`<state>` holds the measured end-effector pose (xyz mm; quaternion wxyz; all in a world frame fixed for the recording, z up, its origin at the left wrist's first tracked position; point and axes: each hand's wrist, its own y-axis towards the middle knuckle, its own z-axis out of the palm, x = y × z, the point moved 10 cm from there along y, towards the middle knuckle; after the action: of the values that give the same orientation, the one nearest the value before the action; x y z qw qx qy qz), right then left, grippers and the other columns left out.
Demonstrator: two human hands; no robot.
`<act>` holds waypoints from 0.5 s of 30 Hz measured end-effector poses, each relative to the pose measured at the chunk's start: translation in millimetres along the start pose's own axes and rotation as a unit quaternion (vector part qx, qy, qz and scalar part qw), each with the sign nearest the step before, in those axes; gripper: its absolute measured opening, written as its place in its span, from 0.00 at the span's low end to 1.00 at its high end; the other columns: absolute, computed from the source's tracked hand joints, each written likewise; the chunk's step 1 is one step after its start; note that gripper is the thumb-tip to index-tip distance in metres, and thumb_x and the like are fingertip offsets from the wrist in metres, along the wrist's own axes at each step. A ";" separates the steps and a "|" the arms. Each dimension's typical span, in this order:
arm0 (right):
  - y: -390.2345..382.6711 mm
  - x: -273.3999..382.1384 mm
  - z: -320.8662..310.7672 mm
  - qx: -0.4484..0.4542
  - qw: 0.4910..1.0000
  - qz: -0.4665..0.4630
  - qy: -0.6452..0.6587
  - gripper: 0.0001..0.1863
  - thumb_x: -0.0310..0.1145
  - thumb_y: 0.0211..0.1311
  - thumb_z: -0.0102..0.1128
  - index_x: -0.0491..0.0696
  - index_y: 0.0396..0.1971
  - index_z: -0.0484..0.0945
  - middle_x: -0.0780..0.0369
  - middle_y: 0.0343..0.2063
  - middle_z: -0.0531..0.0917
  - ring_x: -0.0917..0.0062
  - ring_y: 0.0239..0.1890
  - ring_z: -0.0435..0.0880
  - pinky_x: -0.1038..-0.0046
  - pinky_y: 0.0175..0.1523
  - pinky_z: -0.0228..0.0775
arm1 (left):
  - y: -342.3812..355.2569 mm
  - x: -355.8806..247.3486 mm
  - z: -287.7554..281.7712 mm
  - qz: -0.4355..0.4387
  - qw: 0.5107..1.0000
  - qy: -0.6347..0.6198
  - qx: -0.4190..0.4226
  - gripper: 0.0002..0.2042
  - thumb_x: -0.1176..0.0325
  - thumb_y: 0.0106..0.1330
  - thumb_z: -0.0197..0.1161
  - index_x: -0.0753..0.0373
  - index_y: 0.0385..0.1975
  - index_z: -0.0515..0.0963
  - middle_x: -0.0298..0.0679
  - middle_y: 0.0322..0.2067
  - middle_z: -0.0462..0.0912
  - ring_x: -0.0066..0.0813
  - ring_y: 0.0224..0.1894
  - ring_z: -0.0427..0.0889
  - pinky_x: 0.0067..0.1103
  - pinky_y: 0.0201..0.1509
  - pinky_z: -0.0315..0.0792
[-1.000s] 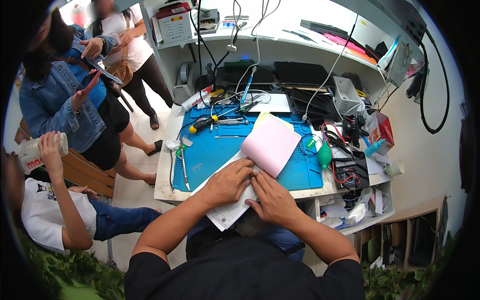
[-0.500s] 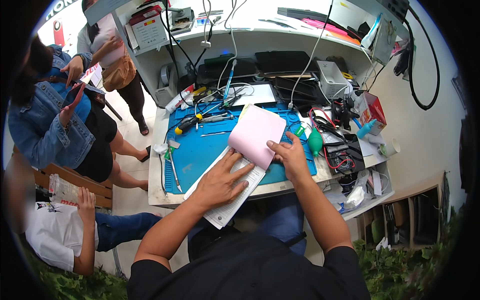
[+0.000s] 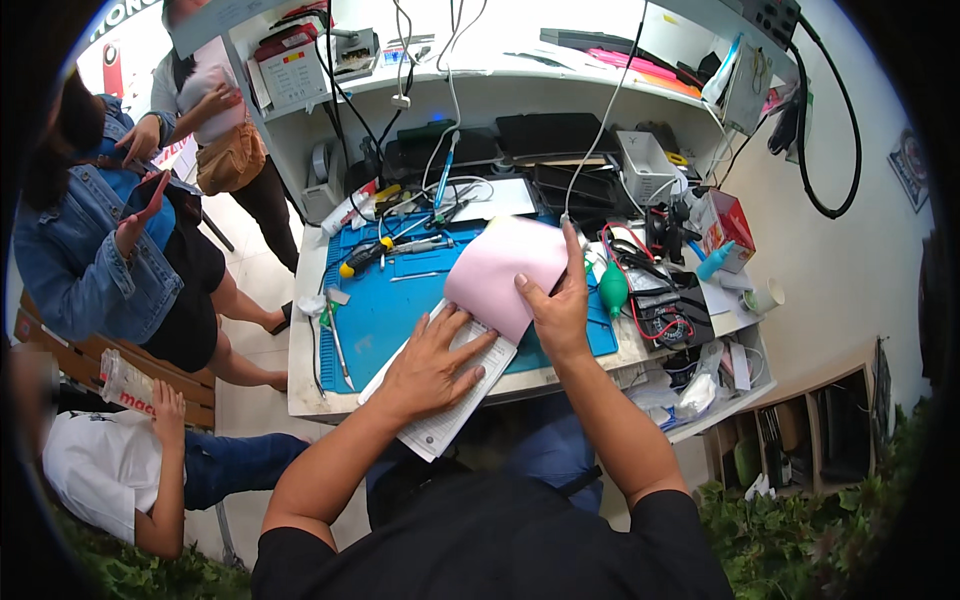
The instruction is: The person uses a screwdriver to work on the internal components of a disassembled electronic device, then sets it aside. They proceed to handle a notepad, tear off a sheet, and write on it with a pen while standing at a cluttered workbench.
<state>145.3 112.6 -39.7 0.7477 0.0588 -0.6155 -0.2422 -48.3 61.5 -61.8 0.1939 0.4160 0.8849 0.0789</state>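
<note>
A form pad with printed white pages (image 3: 432,428) lies slantwise over the front edge of the bench. Its pink sheet (image 3: 497,272) is folded back and curls away from me over the blue mat (image 3: 380,335). My left hand (image 3: 425,368) rests flat on the white pages, fingers spread, close to the fold. With my right hand (image 3: 560,312) I hold the right edge of the pink sheet, thumb on top and the other fingers partly hidden behind it.
Screwdrivers (image 3: 366,258) and tweezers lie on the mat's left side. A green air blower (image 3: 613,290), a multimeter (image 3: 668,318) and red-black leads crowd the right. An open drawer (image 3: 690,425) juts out. Several people are at the left; cables hang from above.
My right hand has risen along the pink sheet, its index finger now pointing upward at the edge. The left hand stays on the pages. The whole view has shifted slightly.
</note>
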 end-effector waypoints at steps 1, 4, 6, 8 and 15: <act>2.7 12.7 6.3 0.006 1.000 -0.025 -0.016 0.52 0.16 0.66 0.69 0.47 0.85 0.49 0.50 0.69 0.75 0.67 0.67 0.80 0.64 0.72 0.74 | 4.9 1.6 -4.4 0.003 1.000 0.000 -0.004 0.27 0.52 0.74 0.66 0.42 0.74 0.77 0.52 0.75 0.66 0.59 0.80 0.62 0.58 0.80 0.58; 2.1 42.1 17.5 0.017 0.992 -0.098 -0.082 0.48 0.14 0.67 0.65 0.49 0.84 0.54 0.51 0.75 0.70 0.66 0.72 0.77 0.66 0.75 0.71 | 13.4 4.7 -10.0 0.010 1.000 -0.007 -0.013 0.28 0.53 0.73 0.67 0.41 0.74 0.77 0.51 0.75 0.66 0.59 0.80 0.62 0.57 0.81 0.57; 5.3 48.9 17.3 0.020 0.988 -0.126 -0.093 0.48 0.14 0.67 0.65 0.49 0.84 0.54 0.51 0.76 0.70 0.67 0.72 0.76 0.66 0.75 0.71 | 21.9 3.3 -12.8 0.013 1.000 -0.009 -0.026 0.28 0.53 0.72 0.68 0.41 0.73 0.77 0.51 0.74 0.67 0.58 0.80 0.62 0.57 0.81 0.57; 9.2 52.8 14.0 0.016 0.986 -0.127 -0.103 0.47 0.14 0.67 0.65 0.47 0.84 0.55 0.51 0.77 0.68 0.66 0.74 0.75 0.65 0.76 0.68 | 30.3 1.8 -12.5 0.022 0.999 -0.011 -0.042 0.28 0.54 0.71 0.69 0.42 0.72 0.79 0.52 0.73 0.68 0.58 0.80 0.63 0.57 0.81 0.58; 20.0 34.2 -29.8 -0.023 0.949 -0.168 -0.265 0.46 0.21 0.66 0.71 0.43 0.82 0.58 0.45 0.75 0.71 0.56 0.75 0.75 0.64 0.76 0.68 | 43.9 10.3 10.9 0.040 0.999 -0.030 -0.011 0.26 0.56 0.72 0.69 0.44 0.71 0.80 0.50 0.74 0.67 0.57 0.79 0.64 0.54 0.80 0.60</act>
<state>183.7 109.0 -8.5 0.5071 0.0778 -0.7669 -0.3855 -18.9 97.3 -61.4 0.2210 0.4515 0.8604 0.0838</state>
